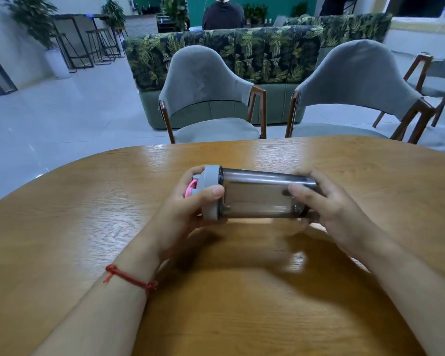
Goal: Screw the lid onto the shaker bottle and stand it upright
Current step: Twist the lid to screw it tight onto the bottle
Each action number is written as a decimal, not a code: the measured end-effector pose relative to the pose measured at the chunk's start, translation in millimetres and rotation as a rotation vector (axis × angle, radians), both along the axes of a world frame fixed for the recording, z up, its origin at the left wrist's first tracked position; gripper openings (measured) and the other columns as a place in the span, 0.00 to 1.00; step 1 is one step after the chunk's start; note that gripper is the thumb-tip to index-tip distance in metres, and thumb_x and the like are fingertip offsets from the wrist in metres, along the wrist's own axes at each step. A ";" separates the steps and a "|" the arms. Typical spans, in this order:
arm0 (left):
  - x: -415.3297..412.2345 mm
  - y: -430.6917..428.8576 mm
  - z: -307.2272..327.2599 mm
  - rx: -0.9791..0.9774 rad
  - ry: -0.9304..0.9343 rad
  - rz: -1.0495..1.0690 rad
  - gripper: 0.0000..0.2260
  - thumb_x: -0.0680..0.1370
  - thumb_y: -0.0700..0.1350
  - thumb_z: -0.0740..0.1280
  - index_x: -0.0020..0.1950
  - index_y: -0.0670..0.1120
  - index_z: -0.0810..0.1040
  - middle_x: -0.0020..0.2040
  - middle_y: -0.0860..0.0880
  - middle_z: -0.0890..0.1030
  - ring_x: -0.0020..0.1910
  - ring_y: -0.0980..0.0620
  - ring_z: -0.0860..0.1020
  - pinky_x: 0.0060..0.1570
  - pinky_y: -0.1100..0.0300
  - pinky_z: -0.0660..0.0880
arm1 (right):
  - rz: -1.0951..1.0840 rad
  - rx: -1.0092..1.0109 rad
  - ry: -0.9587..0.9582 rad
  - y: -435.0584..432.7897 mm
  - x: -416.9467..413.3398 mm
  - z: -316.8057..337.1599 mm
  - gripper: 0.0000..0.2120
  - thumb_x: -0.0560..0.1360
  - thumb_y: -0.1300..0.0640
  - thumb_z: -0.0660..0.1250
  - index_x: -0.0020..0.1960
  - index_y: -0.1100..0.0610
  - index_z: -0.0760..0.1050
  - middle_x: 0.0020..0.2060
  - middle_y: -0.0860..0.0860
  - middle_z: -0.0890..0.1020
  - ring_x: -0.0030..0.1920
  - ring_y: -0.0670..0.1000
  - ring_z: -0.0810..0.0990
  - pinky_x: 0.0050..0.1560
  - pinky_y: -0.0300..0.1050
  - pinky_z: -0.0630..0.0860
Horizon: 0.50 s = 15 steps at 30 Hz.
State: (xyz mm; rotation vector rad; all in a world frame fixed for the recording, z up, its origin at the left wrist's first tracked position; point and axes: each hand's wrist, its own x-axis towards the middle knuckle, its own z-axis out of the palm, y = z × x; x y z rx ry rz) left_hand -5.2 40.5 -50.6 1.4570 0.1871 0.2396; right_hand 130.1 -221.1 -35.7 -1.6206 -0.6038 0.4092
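The shaker bottle (257,196), a smoky translucent cylinder, is held on its side just above the wooden table (88,214). Its grey lid (212,176) with a pink cap sits on the bottle's left end. My left hand (190,209) wraps around the lid, thumb across its rim. My right hand (326,201) grips the bottle's base end on the right. The bottle looks empty.
Two grey upholstered chairs (211,98) (355,93) stand at the table's far edge. Behind them is a leaf-patterned sofa (242,52), and a person sits further back. A red string bracelet (131,278) circles my left wrist.
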 end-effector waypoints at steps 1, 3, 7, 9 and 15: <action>-1.6 -0.8 0.6 0.054 -0.009 -0.007 0.34 0.71 0.54 0.80 0.76 0.54 0.76 0.66 0.42 0.83 0.59 0.43 0.87 0.55 0.43 0.86 | -0.015 -0.029 0.035 -1.6 -0.1 2.5 0.29 0.73 0.26 0.71 0.50 0.52 0.83 0.38 0.56 0.85 0.34 0.54 0.80 0.31 0.49 0.75; -4.0 -1.8 0.9 0.155 -0.029 -0.025 0.32 0.71 0.55 0.80 0.75 0.56 0.78 0.64 0.45 0.83 0.59 0.45 0.86 0.57 0.44 0.86 | 0.021 -0.175 0.160 -5.1 1.4 5.2 0.36 0.74 0.25 0.63 0.46 0.59 0.82 0.30 0.57 0.82 0.26 0.52 0.76 0.27 0.44 0.70; 0.8 0.2 1.8 -0.010 -0.017 0.029 0.32 0.72 0.54 0.80 0.75 0.51 0.78 0.69 0.39 0.84 0.63 0.37 0.87 0.64 0.33 0.84 | 0.139 -0.031 0.290 -2.8 2.6 1.5 0.30 0.78 0.33 0.70 0.68 0.56 0.80 0.50 0.59 0.85 0.40 0.55 0.84 0.33 0.44 0.78; 3.0 1.2 3.7 -0.057 -0.004 0.055 0.34 0.71 0.55 0.79 0.75 0.49 0.77 0.66 0.40 0.85 0.59 0.40 0.88 0.59 0.38 0.85 | 0.128 0.033 0.216 -0.3 1.6 -0.2 0.22 0.77 0.43 0.74 0.68 0.49 0.79 0.55 0.56 0.84 0.44 0.55 0.85 0.34 0.43 0.77; -4.7 -3.4 4.3 0.151 -0.077 0.025 0.32 0.73 0.56 0.79 0.76 0.52 0.75 0.63 0.43 0.83 0.60 0.40 0.87 0.57 0.40 0.86 | 0.055 -0.059 0.220 -5.0 3.4 4.5 0.35 0.69 0.25 0.69 0.50 0.59 0.77 0.30 0.56 0.80 0.22 0.49 0.70 0.21 0.39 0.62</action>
